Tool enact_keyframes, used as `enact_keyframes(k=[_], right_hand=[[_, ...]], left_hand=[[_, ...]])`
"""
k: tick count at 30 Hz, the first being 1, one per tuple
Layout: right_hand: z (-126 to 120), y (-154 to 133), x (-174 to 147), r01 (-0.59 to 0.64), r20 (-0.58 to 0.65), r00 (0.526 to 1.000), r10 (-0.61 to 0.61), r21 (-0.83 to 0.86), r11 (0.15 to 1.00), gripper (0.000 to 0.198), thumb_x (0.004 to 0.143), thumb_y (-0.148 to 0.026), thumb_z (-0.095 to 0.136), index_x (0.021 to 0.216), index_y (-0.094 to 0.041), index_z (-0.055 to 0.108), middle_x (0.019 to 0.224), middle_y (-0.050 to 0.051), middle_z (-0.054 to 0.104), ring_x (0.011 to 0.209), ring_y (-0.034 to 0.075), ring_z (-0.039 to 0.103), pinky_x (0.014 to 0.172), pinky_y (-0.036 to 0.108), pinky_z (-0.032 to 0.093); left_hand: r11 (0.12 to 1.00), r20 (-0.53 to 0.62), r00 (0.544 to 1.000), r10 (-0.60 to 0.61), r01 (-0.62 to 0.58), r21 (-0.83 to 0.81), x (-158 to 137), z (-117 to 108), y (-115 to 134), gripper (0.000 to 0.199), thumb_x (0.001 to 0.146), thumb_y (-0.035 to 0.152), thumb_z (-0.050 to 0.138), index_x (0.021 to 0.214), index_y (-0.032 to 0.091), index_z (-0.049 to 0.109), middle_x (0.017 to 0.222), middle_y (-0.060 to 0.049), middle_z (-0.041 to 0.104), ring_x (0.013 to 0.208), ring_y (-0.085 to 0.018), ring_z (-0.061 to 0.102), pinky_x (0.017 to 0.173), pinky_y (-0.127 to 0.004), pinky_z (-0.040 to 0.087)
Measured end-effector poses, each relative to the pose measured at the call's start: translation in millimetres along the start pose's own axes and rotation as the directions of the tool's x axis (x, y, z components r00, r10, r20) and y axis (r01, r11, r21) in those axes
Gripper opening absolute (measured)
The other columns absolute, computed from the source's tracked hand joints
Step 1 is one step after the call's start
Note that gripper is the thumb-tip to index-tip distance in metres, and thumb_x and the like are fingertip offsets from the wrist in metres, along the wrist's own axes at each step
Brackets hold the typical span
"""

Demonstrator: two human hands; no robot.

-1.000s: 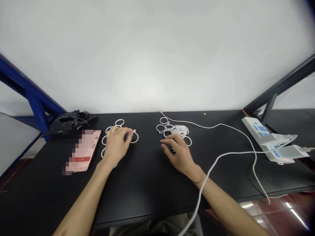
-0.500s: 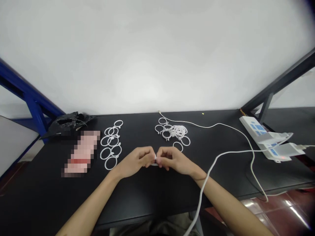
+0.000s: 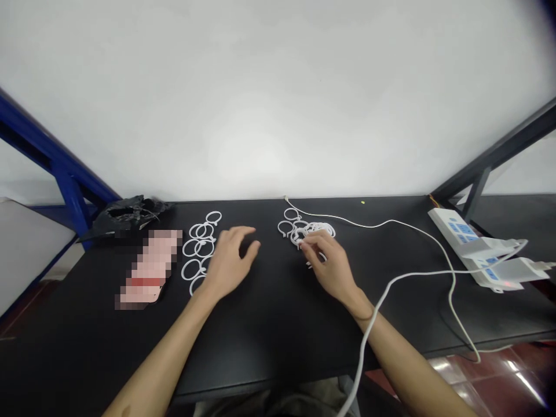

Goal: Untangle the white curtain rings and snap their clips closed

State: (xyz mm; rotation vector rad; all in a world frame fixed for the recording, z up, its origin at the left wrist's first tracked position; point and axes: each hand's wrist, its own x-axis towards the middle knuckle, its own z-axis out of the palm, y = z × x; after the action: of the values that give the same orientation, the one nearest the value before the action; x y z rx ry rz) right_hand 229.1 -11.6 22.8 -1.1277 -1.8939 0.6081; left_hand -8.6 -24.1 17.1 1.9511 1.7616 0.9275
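Note:
My left hand (image 3: 232, 258) is open over the table, thumb and fingers apart with nothing between them. It hovers beside a loose group of white plastic rings (image 3: 191, 249) with small clasp tabs, and covers part of the lower ones. Over at the second heap of white rings (image 3: 324, 227), my right hand (image 3: 328, 263) has its thumb and fingertips pinched together on a white ring (image 3: 296, 242) at the heap's near side. The fingers hide part of that ring. Another ring shows partly beneath the right hand.
A pink, blurred flat object (image 3: 152, 260) lies at the left, before a crumpled black plastic bag (image 3: 130, 214). A white power strip (image 3: 460, 231) with plugs stands at the right. One white cable (image 3: 382, 295) passes over my right forearm; a thinner one (image 3: 347, 220) runs behind the heap.
My hands were together at the middle, pinching a small white ring. They have parted: the left moved left and opened, the right moved forward to the ring heap. The view shifted slightly.

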Motion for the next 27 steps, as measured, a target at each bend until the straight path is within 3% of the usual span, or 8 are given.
enact_keyframes(k=[2, 5, 9, 16, 21, 24, 27], right_hand=[[-6, 11, 4, 0.065, -0.135, 0.986, -0.094, -0.204, 0.977, 0.014, 0.094, -0.029, 0.055, 0.094, -0.020, 0.066, 0.104, 0.008, 0.057, 0.075, 0.015, 0.053, 0.070, 0.031, 0.046], [-12, 26, 8, 0.058, -0.192, 0.969, -0.155, -0.432, 0.900, 0.016, 0.093, -0.029, 0.056, 0.098, -0.022, 0.070, 0.109, 0.010, 0.056, 0.079, 0.018, 0.052, 0.074, 0.034, 0.048], [-14, 38, 10, 0.046, -0.176, 0.970, -0.167, -0.542, 0.839, 0.018, 0.092, -0.028, 0.057, 0.102, -0.022, 0.072, 0.108, 0.010, 0.057, 0.083, 0.020, 0.050, 0.079, 0.037, 0.049], [-13, 33, 9, 0.023, -0.219, 0.963, -0.158, -0.516, 0.856, 0.022, 0.090, -0.031, 0.061, 0.106, -0.020, 0.069, 0.108, 0.011, 0.056, 0.098, 0.025, 0.052, 0.085, 0.041, 0.049], [-3, 19, 3, 0.069, -0.221, 0.956, -0.194, -0.472, 0.879, 0.019, 0.091, -0.028, 0.059, 0.106, -0.021, 0.067, 0.108, 0.011, 0.055, 0.100, 0.025, 0.054, 0.085, 0.042, 0.050], [8, 10, -3, 0.154, -0.155, 0.961, -0.230, -0.393, 0.907, 0.017, 0.091, -0.026, 0.058, 0.106, -0.022, 0.066, 0.107, 0.010, 0.055, 0.098, 0.023, 0.055, 0.083, 0.039, 0.051], [18, 0, -10, 0.179, -0.036, 0.980, -0.194, -0.246, 0.952, 0.021, 0.092, -0.025, 0.057, 0.111, -0.023, 0.064, 0.110, 0.009, 0.055, 0.097, 0.021, 0.057, 0.086, 0.038, 0.051]], left_hand=[[0.941, -0.122, 0.992, -0.012, 0.052, 0.334, 11, -1, -18, 0.041, 0.093, 0.031, 0.045, 0.128, 0.012, 0.055, 0.132, -0.016, 0.055, 0.120, -0.035, 0.045, 0.100, -0.048, 0.036], [0.823, -0.160, 0.986, -0.047, 0.129, 0.553, 21, -3, -40, 0.048, 0.092, 0.029, 0.044, 0.135, 0.008, 0.049, 0.140, -0.018, 0.050, 0.123, -0.040, 0.040, 0.097, -0.053, 0.036], [0.775, -0.119, 0.992, -0.050, 0.113, 0.622, 23, -4, -51, 0.041, 0.094, 0.031, 0.040, 0.125, 0.010, 0.058, 0.125, -0.015, 0.062, 0.117, -0.038, 0.045, 0.093, -0.050, 0.037], [0.764, -0.077, 0.997, 0.031, 0.026, 0.645, 15, -8, -49, 0.026, 0.093, 0.022, 0.044, 0.109, 0.016, 0.063, 0.104, -0.012, 0.069, 0.100, -0.034, 0.050, 0.082, -0.046, 0.037], [0.891, -0.052, 0.994, 0.096, -0.063, 0.449, 9, -6, -35, 0.024, 0.092, 0.019, 0.043, 0.105, 0.017, 0.064, 0.100, -0.010, 0.068, 0.095, -0.030, 0.051, 0.082, -0.044, 0.039], [0.980, 0.013, 0.990, 0.138, -0.139, 0.140, 3, -3, -18, 0.020, 0.092, 0.020, 0.045, 0.099, 0.018, 0.063, 0.096, -0.007, 0.065, 0.090, -0.023, 0.052, 0.082, -0.037, 0.042], [0.979, 0.188, 0.977, 0.105, -0.068, -0.193, -5, 0, 2, 0.015, 0.091, 0.027, 0.050, 0.096, 0.021, 0.063, 0.088, -0.002, 0.062, 0.078, -0.017, 0.054, 0.072, -0.030, 0.043]])
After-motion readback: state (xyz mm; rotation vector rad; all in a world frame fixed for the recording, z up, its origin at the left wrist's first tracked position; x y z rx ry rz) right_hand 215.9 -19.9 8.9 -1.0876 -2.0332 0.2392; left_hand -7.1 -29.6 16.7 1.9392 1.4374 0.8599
